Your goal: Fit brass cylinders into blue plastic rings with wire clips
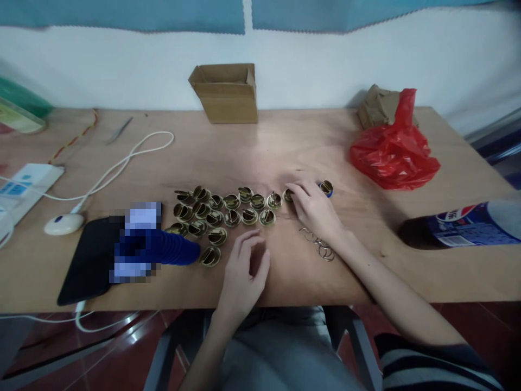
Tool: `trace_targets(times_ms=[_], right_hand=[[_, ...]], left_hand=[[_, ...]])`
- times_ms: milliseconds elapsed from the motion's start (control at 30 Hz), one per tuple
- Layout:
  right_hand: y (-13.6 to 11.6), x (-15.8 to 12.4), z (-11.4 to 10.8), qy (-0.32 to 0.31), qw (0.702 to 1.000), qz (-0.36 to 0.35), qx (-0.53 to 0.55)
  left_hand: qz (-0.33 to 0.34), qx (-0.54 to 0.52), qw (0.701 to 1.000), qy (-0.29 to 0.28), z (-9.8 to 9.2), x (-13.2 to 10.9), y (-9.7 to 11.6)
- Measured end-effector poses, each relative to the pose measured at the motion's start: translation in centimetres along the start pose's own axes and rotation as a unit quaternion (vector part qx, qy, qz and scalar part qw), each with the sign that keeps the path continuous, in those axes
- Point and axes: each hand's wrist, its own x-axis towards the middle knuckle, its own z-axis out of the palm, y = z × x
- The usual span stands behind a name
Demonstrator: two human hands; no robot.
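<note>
Several round brass-coloured metal pieces [215, 219] lie in loose rows on the wooden table [317, 146]. At the right end of the top row, my right hand [315, 209] reaches over one such piece [288, 195], its fingertips touching or just above it. My left hand [244, 266] rests near the table's front edge with thumb and fingers apart, and nothing shows between them. Another round piece with a blue rim [326, 188] sits just beyond my right hand. Several thin metal rings [324, 251] lie below my right wrist.
A blue ribbed stack [179, 248] and a black phone [87, 260] are at the left, near a white mouse [64, 224] and cables. An open cardboard box [232, 100] stands behind. To the right are a red bag [394, 155] and a cola bottle [464, 224].
</note>
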Motion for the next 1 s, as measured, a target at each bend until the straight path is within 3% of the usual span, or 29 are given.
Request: trace_targets(times_ms=[200,333,400,500,600,700,800,1000], right_hand=[[0.2,-0.1,-0.6,0.051,0.995,0.036,0.073],[-1.1,-0.3,-1.8,0.088,0.973,0.051,0.207],[-1.8,-0.5,-2.3,0.055,0.942,0.065,0.323],[-2.7,-1.0,-2.5,-0.052,0.876,0.076,0.474],[-3.6,-1.4,-2.1,-0.139,0.826,0.083,0.540],[-4.4,-1.5,-1.6,-0.175,0.798,0.086,0.570],[-4.7,-1.4,-1.3,-0.173,0.802,0.077,0.566],[-5.8,0.5,-2.1,-0.033,0.902,0.021,0.430]], left_hand=[[0.005,-0.045,0.999,0.025,0.0,-0.2,-0.1],[-0.023,-0.079,0.996,0.032,0.2,-0.8,-0.4],[-0.035,-0.101,0.994,0.036,0.2,-0.9,-0.5],[-0.028,-0.128,0.991,0.011,0.1,-0.8,-0.6],[-0.023,-0.120,0.992,-0.032,-0.2,-0.7,-0.6],[-0.045,-0.104,0.992,-0.046,-0.2,-0.7,-0.6],[-0.056,-0.115,0.991,-0.034,-0.1,-0.7,-0.7],[-0.072,-0.109,0.991,-0.004,0.2,-0.3,-0.8]])
